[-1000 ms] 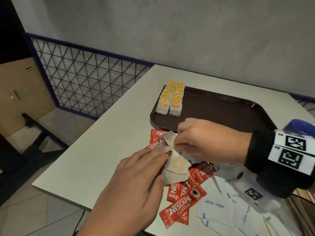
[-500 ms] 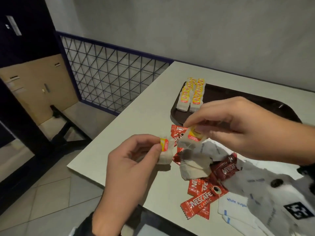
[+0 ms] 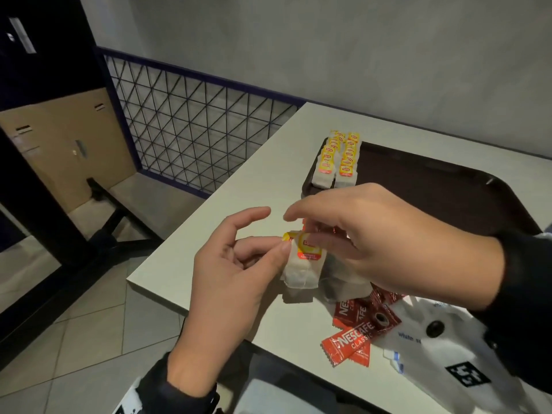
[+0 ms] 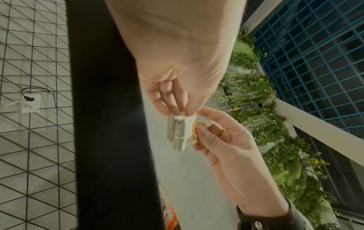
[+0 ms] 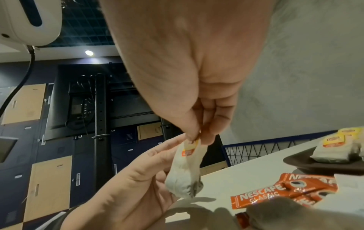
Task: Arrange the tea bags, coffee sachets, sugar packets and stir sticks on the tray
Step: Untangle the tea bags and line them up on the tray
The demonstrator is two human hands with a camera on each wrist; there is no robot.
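Above the table's front left corner, my two hands hold white tea bags (image 3: 301, 270) with yellow-red tags pressed together. My left hand (image 3: 273, 239) pinches them at the top (image 4: 181, 116), its forefinger stretched out. My right hand (image 3: 301, 228) pinches a bag's tagged end (image 5: 197, 140). The bags hang below the fingers (image 5: 185, 174). Two rows of tea bags (image 3: 337, 156) lie on the left end of the dark brown tray (image 3: 448, 204). Red coffee sachets (image 3: 355, 339), loose tea bags (image 3: 343, 288) and white sugar packets (image 3: 412, 334) lie in a heap under my right wrist. No stir sticks show.
The white table (image 3: 254, 189) ends just left of and in front of my hands, with tiled floor below. A black mesh railing (image 3: 194, 130) runs along the table's left side. A grey wall stands behind the tray.
Both hands rose from the heap, each with a tea bag. They have since come together, so the two bags now touch side by side.
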